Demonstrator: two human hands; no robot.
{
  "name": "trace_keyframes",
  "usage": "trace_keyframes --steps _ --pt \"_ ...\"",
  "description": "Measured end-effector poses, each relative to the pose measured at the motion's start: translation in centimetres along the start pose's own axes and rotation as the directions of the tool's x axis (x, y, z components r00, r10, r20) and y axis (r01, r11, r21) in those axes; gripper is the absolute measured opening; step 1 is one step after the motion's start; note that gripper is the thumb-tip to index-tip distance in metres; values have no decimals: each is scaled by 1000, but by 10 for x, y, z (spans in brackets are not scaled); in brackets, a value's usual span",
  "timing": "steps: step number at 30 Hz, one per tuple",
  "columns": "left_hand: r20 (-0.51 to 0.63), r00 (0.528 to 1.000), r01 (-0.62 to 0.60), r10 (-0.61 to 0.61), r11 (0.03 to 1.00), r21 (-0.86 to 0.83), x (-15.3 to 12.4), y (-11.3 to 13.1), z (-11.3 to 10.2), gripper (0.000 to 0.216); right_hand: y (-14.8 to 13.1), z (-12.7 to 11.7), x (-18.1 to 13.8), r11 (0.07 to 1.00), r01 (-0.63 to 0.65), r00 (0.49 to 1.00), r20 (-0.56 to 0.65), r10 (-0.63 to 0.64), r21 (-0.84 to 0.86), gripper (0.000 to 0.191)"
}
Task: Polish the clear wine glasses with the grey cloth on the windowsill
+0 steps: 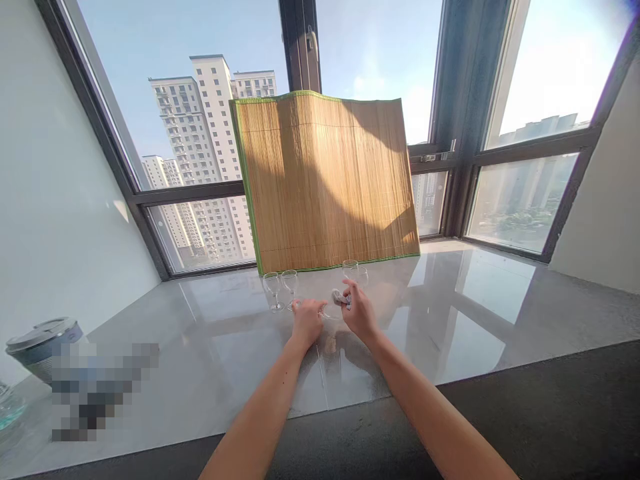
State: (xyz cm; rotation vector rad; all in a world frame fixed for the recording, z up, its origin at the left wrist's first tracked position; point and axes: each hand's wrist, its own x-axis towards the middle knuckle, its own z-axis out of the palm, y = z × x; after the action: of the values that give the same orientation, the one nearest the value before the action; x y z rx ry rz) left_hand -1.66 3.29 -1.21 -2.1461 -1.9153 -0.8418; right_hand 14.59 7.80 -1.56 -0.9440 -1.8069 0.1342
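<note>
Both my arms reach out over a glossy grey sill [450, 313]. My left hand [307, 321] is closed around the stem end of a small clear glass [331, 308] that lies tilted between my hands. My right hand [358, 308] pinches a small grey cloth [341, 298] against the mouth of that glass. Two small stemmed glasses [281, 288] stand upright just left of my left hand. Another stemmed glass [351, 269] stands behind my right hand.
A bamboo mat [325, 180] with green edging leans upright against the window behind the glasses. A lidded grey cup [43, 340] stands at the far left, by a blurred patch. A dark surface [550, 413] runs along the near edge.
</note>
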Motion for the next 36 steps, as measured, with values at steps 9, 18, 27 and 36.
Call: trace_keyframes --steps 9,18,27,36 --pt "-62 985 158 -160 987 -40 5 -7 -3 47 7 7 1 969 -86 990 130 57 232 57" --pt "-19 995 98 -98 995 20 4 -11 -2 38 -9 -10 4 610 -471 875 423 233 638 63" --pt "-30 999 41 -38 996 79 3 -10 -3 31 -11 -9 2 837 -276 946 290 148 472 46" --pt "-114 993 30 -19 995 94 6 -26 -5 43 -10 -11 -6 705 -453 769 639 -1 546 79"
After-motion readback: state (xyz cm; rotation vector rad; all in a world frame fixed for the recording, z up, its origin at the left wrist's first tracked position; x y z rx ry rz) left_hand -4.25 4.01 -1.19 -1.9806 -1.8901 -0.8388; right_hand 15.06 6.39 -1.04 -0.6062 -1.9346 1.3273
